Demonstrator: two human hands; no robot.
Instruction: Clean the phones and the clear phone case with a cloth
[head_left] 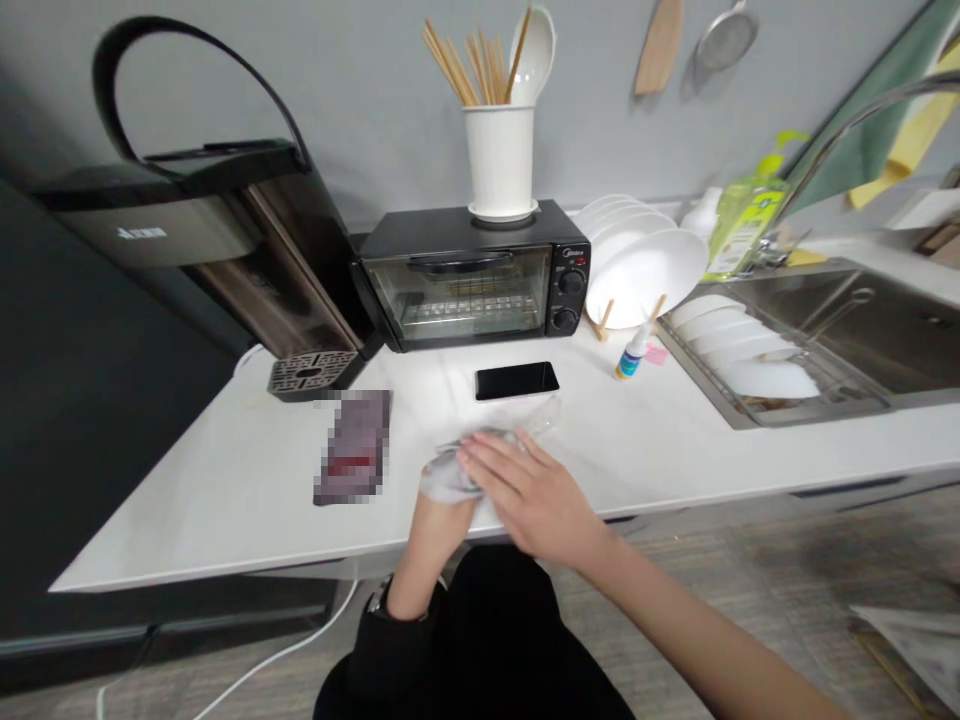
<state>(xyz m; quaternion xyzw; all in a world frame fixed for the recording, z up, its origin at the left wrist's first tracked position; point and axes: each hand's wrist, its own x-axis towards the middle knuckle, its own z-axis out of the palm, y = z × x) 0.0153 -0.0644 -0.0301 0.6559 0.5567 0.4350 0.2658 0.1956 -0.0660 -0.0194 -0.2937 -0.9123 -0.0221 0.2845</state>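
Observation:
My left hand [442, 482] rests at the front edge of the white counter [225, 500], covered by a thin translucent plastic glove or bag [541, 414] whose loose end trails toward the black phone [517, 380]. Its fingers are blurred inside the plastic. My right hand [536, 495] lies over the left one, fingers stretched out and slightly spread on the plastic. A dark flat packet [354, 445], pixelated, lies just left of both hands.
A black toaster oven [469, 275] carries a white utensil holder [499, 160]. A dark drinks machine [225, 240] stands at left. White plates [645, 270], a small dropper bottle [632, 355] and a sink [862, 330] are at right. A white cable [262, 660] hangs below.

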